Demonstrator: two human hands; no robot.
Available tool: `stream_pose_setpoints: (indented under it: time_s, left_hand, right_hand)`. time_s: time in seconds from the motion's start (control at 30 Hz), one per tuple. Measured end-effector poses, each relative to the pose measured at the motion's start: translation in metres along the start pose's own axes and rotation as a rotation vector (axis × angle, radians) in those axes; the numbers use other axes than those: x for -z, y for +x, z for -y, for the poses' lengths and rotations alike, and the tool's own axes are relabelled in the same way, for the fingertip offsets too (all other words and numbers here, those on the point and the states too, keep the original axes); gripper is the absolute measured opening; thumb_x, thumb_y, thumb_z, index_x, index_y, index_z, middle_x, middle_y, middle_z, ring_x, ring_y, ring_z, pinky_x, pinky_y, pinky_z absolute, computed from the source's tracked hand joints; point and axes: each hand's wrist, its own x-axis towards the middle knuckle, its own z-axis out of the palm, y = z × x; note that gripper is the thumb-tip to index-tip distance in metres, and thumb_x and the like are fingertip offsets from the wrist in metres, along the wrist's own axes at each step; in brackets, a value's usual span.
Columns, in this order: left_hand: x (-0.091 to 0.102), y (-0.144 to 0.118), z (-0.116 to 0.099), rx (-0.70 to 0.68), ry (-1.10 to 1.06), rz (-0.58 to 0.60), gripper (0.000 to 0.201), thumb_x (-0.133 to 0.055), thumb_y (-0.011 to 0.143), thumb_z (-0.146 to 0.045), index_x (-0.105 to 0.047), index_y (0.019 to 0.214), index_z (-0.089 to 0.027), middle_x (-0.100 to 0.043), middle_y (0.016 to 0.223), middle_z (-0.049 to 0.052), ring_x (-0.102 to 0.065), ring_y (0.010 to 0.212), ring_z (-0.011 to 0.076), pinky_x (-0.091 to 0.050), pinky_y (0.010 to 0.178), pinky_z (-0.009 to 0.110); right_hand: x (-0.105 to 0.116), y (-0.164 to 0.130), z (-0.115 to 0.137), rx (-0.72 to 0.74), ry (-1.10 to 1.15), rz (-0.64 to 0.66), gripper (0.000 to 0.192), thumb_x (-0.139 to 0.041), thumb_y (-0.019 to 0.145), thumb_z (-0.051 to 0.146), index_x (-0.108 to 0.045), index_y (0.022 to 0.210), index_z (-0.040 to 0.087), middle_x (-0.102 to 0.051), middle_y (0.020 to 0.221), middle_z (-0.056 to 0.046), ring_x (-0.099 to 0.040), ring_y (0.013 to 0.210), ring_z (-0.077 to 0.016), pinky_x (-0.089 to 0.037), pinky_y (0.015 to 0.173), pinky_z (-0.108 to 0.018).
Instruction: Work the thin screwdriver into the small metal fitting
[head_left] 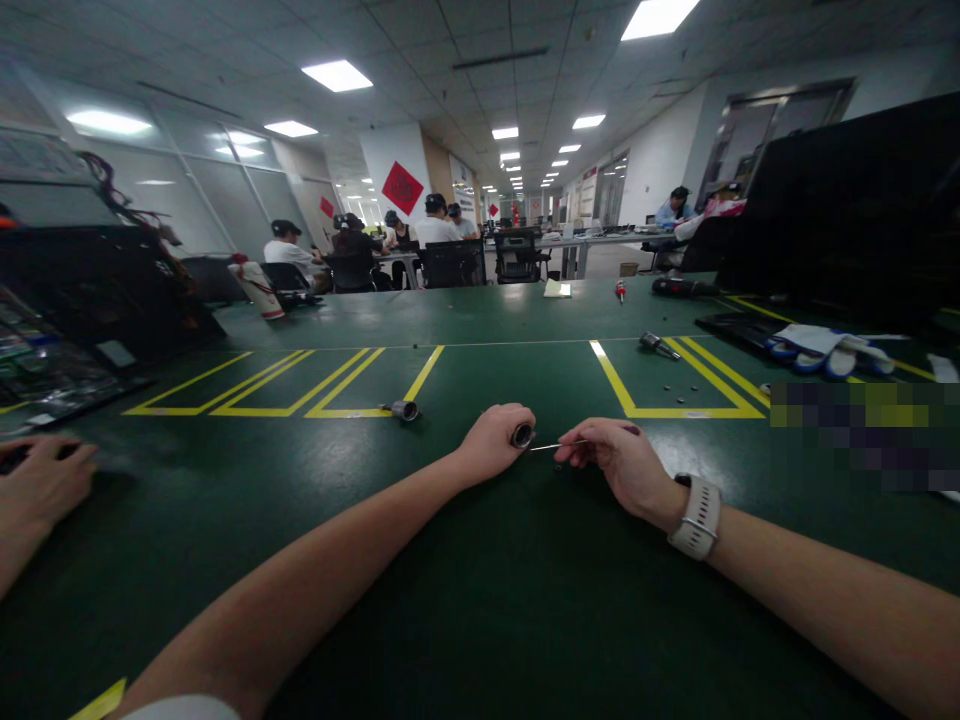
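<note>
My left hand (491, 442) is wrapped round a cylindrical metal part (523, 435), its round dark opening facing me. In my right hand (611, 460), the fingers pinch a thin silver rod-like tool (551, 447). The rod's free end points left, close to the cylinder; I cannot tell whether they touch. Most of the tool lies hidden in the fingers. Just below the right fingertips is a tiny dark piece (558, 467). Another metal cylinder part (406, 410) lies on the green table (480, 600) left of my hands.
A metal part with a shaft (658, 346) and several tiny pieces (681, 400) lie at right. Behind are a red screwdriver (620, 290), a black power tool (682, 288) and gloves (829, 350). Another person's hand (52, 480) rests at the left edge, near black equipment (97, 300).
</note>
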Motion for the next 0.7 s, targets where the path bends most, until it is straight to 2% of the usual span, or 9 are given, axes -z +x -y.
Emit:
stream_pose_setpoints:
  time_s: [0.17, 0.33, 0.57, 0.7]
  left_hand:
    - [0.0000, 0.0005, -0.0007, -0.002, -0.036, -0.017, 0.009, -0.056, 0.076, -0.023, -0.051, 0.072, -0.017, -0.052, 0.069, -0.001, -0.049, 0.064, 0.0124, -0.037, 0.059, 0.024]
    - [0.0023, -0.0016, -0.0034, -0.026, -0.064, -0.026, 0.010, -0.055, 0.077, -0.024, -0.051, 0.072, -0.016, -0.051, 0.068, -0.001, -0.049, 0.063, 0.0117, -0.037, 0.058, 0.023]
    - [0.0048, -0.0029, -0.0086, -0.122, -0.053, 0.092, 0.006, -0.054, 0.077, -0.022, -0.053, 0.076, -0.016, -0.054, 0.071, 0.000, -0.050, 0.063, 0.0116, -0.039, 0.059, 0.024]
    - [0.0047, -0.0026, -0.0091, -0.105, -0.070, 0.123, 0.007, -0.054, 0.078, -0.023, -0.053, 0.076, -0.016, -0.055, 0.072, 0.000, -0.050, 0.064, 0.0115, -0.039, 0.059, 0.023]
  right_hand:
    - [-0.0013, -0.0003, -0.0003, 0.023, -0.099, -0.008, 0.022, -0.049, 0.071, 0.024, -0.067, 0.059, 0.017, -0.065, 0.058, -0.004, -0.054, 0.057, -0.0159, -0.038, 0.057, -0.030]
    - [0.0003, 0.0000, -0.0054, 0.064, -0.231, 0.048, 0.024, -0.048, 0.074, 0.021, -0.067, 0.060, 0.018, -0.064, 0.057, -0.003, -0.054, 0.057, -0.0151, -0.038, 0.057, -0.029]
    - [0.0003, -0.0008, -0.0048, 0.050, -0.265, 0.063, 0.024, -0.047, 0.074, 0.021, -0.068, 0.062, 0.018, -0.063, 0.058, -0.003, -0.053, 0.057, -0.0154, -0.038, 0.057, -0.030]
    - [0.0030, -0.0018, -0.0059, 0.140, -0.182, -0.004, 0.024, -0.048, 0.074, 0.020, -0.062, 0.055, 0.018, -0.055, 0.050, 0.000, -0.048, 0.050, -0.0137, -0.033, 0.050, -0.028]
